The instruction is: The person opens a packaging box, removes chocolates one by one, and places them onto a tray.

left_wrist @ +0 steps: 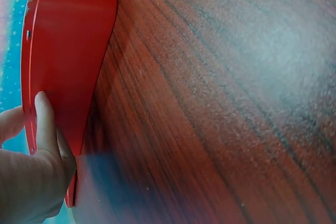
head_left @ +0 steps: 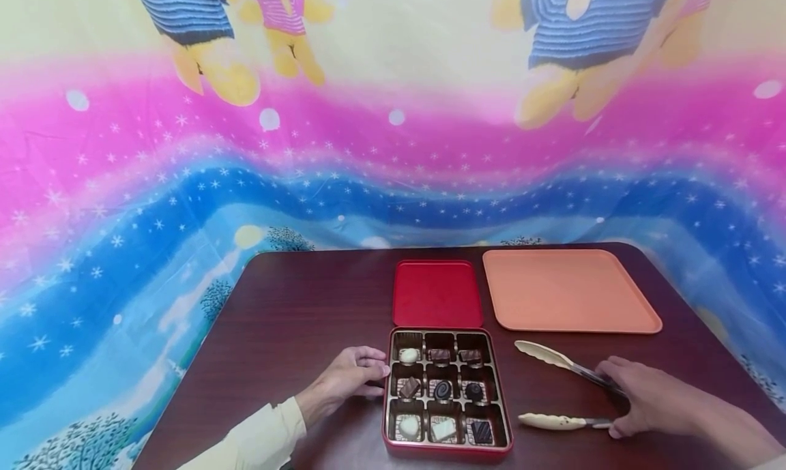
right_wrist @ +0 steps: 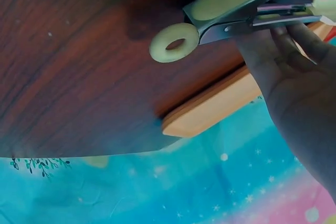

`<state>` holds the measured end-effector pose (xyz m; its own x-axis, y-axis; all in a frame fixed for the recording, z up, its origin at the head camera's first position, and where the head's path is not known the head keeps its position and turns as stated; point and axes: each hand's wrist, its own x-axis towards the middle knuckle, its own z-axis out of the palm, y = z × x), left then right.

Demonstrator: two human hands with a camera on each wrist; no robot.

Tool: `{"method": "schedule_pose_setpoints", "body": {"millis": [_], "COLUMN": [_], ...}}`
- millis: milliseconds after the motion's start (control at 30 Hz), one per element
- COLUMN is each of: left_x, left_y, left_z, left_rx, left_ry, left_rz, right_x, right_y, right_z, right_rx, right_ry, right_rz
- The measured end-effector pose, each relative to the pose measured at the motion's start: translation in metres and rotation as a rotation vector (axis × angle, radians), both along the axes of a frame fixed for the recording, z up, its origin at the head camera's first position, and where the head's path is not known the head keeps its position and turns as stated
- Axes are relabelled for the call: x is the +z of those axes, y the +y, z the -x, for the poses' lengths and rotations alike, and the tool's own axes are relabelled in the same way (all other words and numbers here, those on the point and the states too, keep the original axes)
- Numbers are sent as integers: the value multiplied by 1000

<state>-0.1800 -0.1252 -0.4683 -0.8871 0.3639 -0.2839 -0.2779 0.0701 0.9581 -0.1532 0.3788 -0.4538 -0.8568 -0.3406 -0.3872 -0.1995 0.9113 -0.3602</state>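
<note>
The sort of place cannot be told for sure. A table (head_left: 307,306) stands before a cloth (head_left: 393,194) that hangs behind it and round both its sides, hiding the room beyond. The cloth's print, with toy-like figures (head_left: 190,9) in striped tops, snowflakes (head_left: 96,272) and trees (head_left: 80,439) over cream, pink and blue, hints at a home; its creases and folds show it is loose fabric. On the table's dark wood-grain top, a box (head_left: 451,451) of chocolates (head_left: 442,391), tongs (head_left: 552,422) and a tray (head_left: 571,289) would suit a home or a shop counter alike.
</note>
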Motion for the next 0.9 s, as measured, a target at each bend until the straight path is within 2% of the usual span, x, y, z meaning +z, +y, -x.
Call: {"method": "schedule_pose_setpoints", "body": {"millis": [167, 333, 433, 567, 700, 900], "left_x": [-2, -2, -2, -1, -1, -2], "left_y": [-1, -1, -1, -2, -1, -1], "left_z": [0, 1, 1, 1, 1, 1], "left_rx": [-3, -4, -5, -7, -6, -6], "left_ry": [7, 10, 9, 8, 9, 6], "left_rz": [-3, -4, -10, -16, -17, -18], "right_x": [14, 41, 61, 86, 108, 129], "right_y": [8, 13, 11, 3, -10, -33], "right_z": [3, 9, 12, 19, 28, 37], "right_rx": [52, 89, 122, 185, 197, 196], "right_ry": [35, 68, 137, 296, 371, 359], "right_rz": [16, 48, 73, 70, 53, 52]}}
